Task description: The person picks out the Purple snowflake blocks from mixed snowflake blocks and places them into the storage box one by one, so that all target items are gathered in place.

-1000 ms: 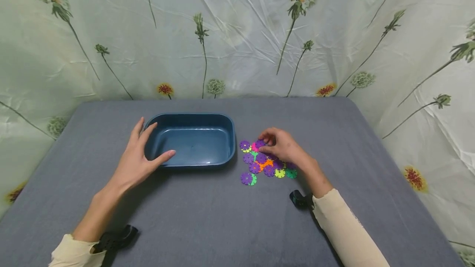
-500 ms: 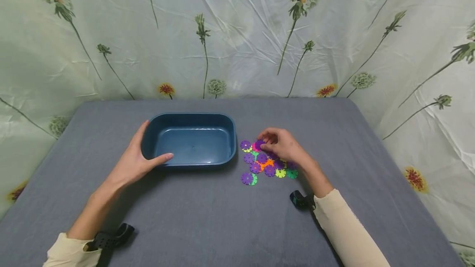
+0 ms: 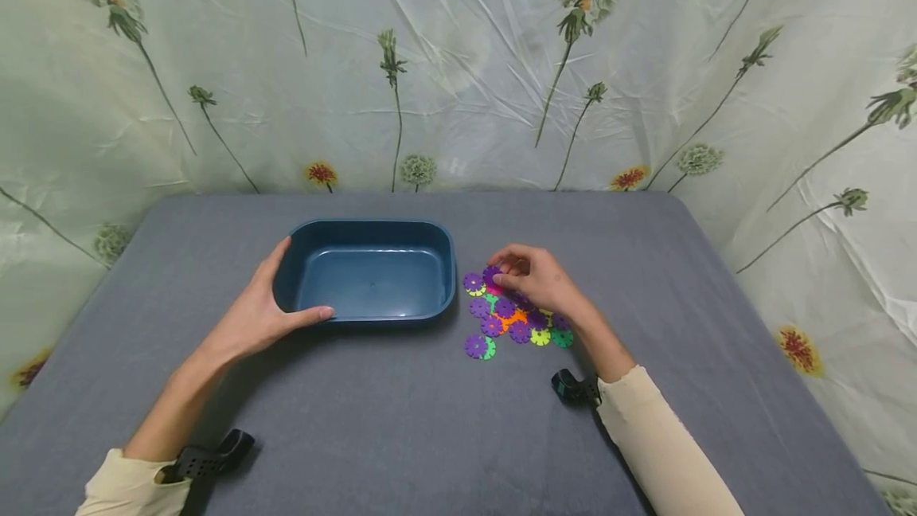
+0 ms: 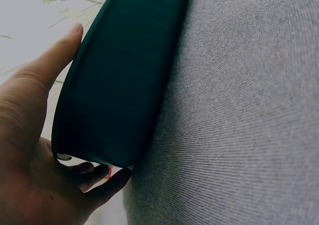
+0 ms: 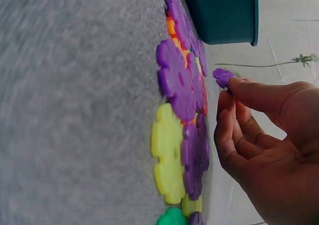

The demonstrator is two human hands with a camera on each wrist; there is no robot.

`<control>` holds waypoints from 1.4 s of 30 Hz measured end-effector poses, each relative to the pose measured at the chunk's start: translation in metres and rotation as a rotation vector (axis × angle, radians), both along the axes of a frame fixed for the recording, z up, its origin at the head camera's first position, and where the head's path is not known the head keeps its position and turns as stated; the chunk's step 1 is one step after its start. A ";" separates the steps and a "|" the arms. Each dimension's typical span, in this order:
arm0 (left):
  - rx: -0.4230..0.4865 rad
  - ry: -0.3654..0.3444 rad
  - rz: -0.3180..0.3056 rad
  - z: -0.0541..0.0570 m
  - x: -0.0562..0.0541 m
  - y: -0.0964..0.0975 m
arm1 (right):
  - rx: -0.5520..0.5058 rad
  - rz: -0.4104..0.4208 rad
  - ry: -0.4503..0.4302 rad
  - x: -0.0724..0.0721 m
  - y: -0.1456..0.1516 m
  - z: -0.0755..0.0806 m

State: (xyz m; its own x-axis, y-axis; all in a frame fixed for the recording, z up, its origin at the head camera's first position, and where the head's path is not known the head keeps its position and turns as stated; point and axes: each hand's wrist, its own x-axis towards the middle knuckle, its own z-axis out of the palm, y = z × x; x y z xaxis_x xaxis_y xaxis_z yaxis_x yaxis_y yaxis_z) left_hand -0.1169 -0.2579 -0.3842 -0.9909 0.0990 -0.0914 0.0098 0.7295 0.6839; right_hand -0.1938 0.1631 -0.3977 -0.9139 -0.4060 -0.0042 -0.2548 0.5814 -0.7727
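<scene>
A blue plastic bin (image 3: 372, 281) stands left of the middle of the table. My left hand (image 3: 258, 309) grips its left end, the thumb (image 4: 62, 53) along the near rim and the other fingers round the end wall. To the right of the bin lies a loose pile of notched plastic discs (image 3: 519, 331), mostly purple, with some yellow, green, orange and pink. Over the far side of this pile, my right hand (image 3: 540, 281) pinches a purple notched disc (image 5: 222, 77) between thumb and fingertips. In the right wrist view that disc is clear of the pile.
A grey cloth (image 3: 401, 420) covers the table. Behind the table's far edge hangs a pale curtain (image 3: 466, 102) with printed dandelions. Each wrist carries a black camera mount, one at the left sleeve (image 3: 136, 484) and one at the right sleeve (image 3: 666, 436).
My left hand has closed in on the bin's end, its thumb coming down to the near rim. My right hand has shifted slightly left, taking the purple disc with it.
</scene>
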 end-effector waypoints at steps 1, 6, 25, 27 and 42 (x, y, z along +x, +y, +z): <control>0.002 -0.004 -0.002 0.000 0.000 0.000 | -0.014 0.000 0.000 0.000 -0.001 0.000; 0.006 -0.016 -0.003 0.000 0.001 -0.001 | -0.075 -0.003 -0.002 -0.001 -0.003 0.002; -0.016 -0.049 -0.012 0.003 0.001 0.002 | -0.230 -0.045 -0.053 -0.002 -0.019 0.013; -0.020 -0.049 -0.012 0.004 0.001 0.002 | -0.248 -0.048 -0.066 -0.003 -0.022 0.013; -0.074 -0.070 -0.005 0.006 0.000 0.002 | -0.326 -0.048 -0.093 -0.004 -0.043 0.018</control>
